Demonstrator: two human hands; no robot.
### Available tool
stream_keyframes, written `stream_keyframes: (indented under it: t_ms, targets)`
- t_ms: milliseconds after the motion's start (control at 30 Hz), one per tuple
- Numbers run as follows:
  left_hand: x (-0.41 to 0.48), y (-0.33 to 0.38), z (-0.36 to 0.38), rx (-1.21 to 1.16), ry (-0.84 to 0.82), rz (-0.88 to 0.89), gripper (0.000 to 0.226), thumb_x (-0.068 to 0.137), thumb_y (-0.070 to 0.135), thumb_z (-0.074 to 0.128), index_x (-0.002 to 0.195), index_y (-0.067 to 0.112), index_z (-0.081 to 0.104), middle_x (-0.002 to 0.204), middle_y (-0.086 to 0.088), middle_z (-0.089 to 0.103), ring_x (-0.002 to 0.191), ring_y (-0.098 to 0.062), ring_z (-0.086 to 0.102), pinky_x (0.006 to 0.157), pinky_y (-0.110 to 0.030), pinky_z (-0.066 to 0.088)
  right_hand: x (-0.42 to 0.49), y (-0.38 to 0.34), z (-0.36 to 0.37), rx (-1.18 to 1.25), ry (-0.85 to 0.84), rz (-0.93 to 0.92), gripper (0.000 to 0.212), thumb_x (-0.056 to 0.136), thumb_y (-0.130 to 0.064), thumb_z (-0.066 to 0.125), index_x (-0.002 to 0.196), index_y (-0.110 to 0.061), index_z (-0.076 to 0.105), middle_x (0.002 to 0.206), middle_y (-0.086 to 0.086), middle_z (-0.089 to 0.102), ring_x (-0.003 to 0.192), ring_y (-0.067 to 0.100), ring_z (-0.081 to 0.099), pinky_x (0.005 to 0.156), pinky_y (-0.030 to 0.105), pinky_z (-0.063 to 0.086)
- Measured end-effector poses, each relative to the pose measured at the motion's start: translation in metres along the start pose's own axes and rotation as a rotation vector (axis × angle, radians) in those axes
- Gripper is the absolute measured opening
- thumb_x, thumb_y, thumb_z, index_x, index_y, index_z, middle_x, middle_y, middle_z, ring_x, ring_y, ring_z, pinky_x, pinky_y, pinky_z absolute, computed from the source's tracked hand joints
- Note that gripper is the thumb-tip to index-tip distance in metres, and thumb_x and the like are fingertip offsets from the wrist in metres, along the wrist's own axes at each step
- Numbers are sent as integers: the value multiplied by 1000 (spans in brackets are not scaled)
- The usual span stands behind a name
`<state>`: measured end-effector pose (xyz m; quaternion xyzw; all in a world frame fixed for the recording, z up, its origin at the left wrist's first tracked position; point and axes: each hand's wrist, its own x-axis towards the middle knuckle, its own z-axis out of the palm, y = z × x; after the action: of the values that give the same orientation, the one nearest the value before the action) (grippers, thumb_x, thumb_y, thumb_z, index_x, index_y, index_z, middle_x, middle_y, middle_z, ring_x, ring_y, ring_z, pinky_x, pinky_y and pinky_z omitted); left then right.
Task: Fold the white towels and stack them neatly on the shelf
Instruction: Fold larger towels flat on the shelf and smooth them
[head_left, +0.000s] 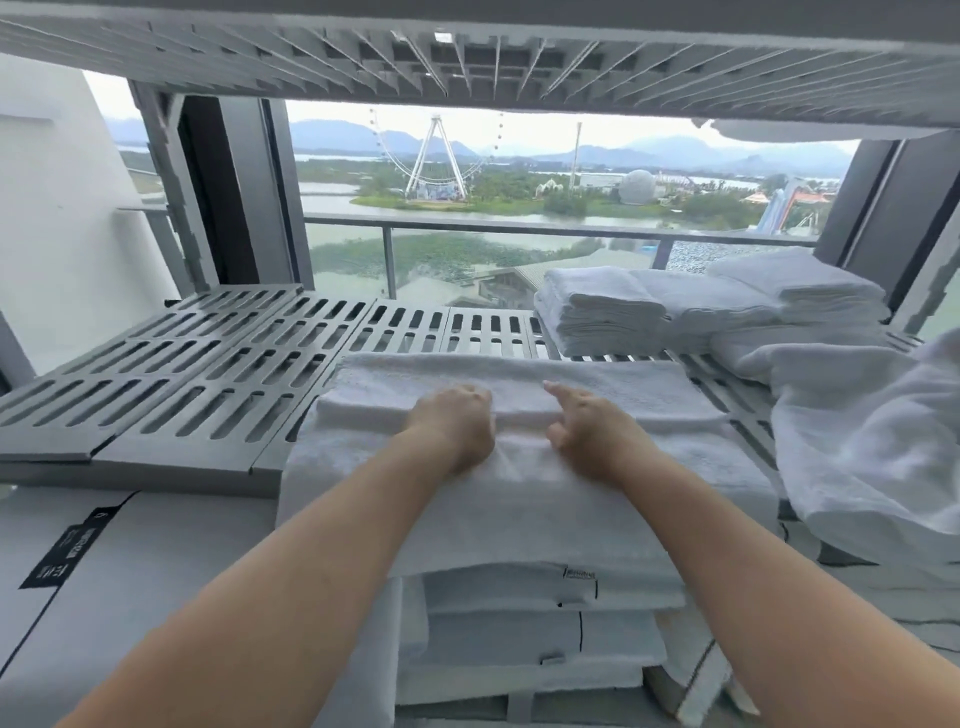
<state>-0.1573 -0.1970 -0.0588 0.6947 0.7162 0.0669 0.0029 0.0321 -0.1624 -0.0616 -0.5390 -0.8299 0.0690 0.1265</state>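
Looking down onto a slatted grey shelf (208, 374) with a white towel (519, 499) laid flat across its front middle and hanging over the front lip. Doubled back at the far end into a thick fold running left to right.

Both hands parked right on that fold, side by side, close but not touching. Left hand (453, 423) knuckles-up, fingers curled down into the cloth, gripping the folded edge. Right hand (587, 431) pinching the same edge, forefinger stretched forward on top, thumb tucked in at the crease below. Bare forearms reaching in from the bottom corners.

Back right on the same shelf, three folded towel stacks (701, 309) packed in a row and touching each other, plus one more folded piece in front of the right-hand one. Just beside the worked towel on the right, a loose towel (872, 457), all rumpled and spilling over the shelf front.

Under the hanging part, a pile of folded linens (519, 639) with thin dark stripes and a small label. Lower left, a pale box (156, 571) with a black label strip. Overhead, an upper rack (467, 57), slatted too.

Beyond all that, a glass balcony railing (519, 228), then water, greenery, a Ferris wheel (434, 156), a pale dome (636, 186) and hazy hills at the back.
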Motion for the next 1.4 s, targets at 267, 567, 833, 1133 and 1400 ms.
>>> stream_keyframes:
  t_ms: [267, 567, 833, 1133, 1400]
  targets:
    - [-14, 48, 24, -19, 30, -134, 66, 103, 53, 23, 160, 20, 17, 167, -11, 12, 154, -27, 7, 125, -48, 4, -6, 39, 2, -80, -39, -170, 59, 101, -43, 36, 154, -19, 32, 163, 8, 27, 150, 25, 23, 123, 42, 18]
    - [-65, 51, 31, 18, 76, -35, 66, 102, 61, 14, 159, 29, 19, 168, -2, 8, 155, -21, 1, 125, -45, 0, -46, 48, 6, -31, 78, -313, 53, 103, -42, 33, 151, -20, 37, 160, 2, 35, 149, 17, 27, 123, 37, 18]
    - [-107, 66, 54, 240, 122, 29, 113, 82, 66, 62, 158, 23, -10, 166, -12, -9, 153, -31, -13, 122, -54, -6, -100, 57, 11, -103, 86, -224, 63, 100, -57, 31, 156, -28, 24, 165, -3, 22, 153, 17, 12, 124, 45, 7]
    - [-142, 72, 91, 324, 365, 76, 102, 89, 4, 49, 153, 23, -29, 161, -24, -25, 149, -43, -20, 119, -62, 7, -147, 68, 8, -123, 77, -136, 72, 93, -36, 52, 156, -34, 17, 166, -5, 14, 154, 18, 5, 124, 46, -1]
    - [-128, 71, 98, 271, 472, 81, 80, 91, 8, 36, 160, 17, -3, 159, -29, 18, 148, -49, 16, 115, -65, 17, -148, 64, 8, -115, 93, -116, 71, 93, -38, 52, 156, -33, 19, 165, -5, 18, 154, 19, 10, 124, 47, 2]
